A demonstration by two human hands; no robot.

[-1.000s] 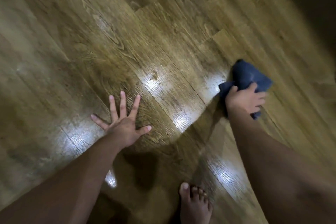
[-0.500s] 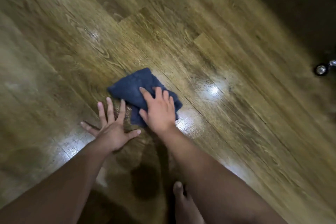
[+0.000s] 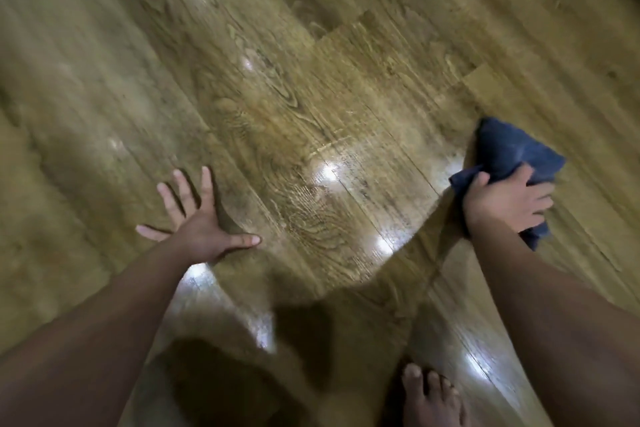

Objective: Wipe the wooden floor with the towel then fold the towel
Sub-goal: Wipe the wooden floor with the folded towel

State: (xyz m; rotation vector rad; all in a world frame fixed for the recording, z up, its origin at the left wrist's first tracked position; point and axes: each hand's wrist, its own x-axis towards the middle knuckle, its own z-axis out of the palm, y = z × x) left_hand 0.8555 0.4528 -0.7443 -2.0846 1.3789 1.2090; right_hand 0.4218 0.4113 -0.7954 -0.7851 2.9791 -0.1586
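Note:
A dark blue towel (image 3: 512, 149) lies bunched on the wooden floor (image 3: 311, 121) at the right side of the view. My right hand (image 3: 502, 199) presses down on its near part, fingers curled over the cloth. My left hand (image 3: 197, 222) rests flat on the floor at lower left, fingers spread, holding nothing. A wide stretch of planks separates the two hands. The picture is blurred by motion.
A bare foot (image 3: 429, 399) stands on the floor at the bottom edge, between my arms. Bright glare spots (image 3: 327, 173) shine on the planks in the middle. Dark shadow covers the floor near the bottom centre.
My right hand has swept the towel from beside my left hand far out to the right. My left hand has stayed planted on the floor.

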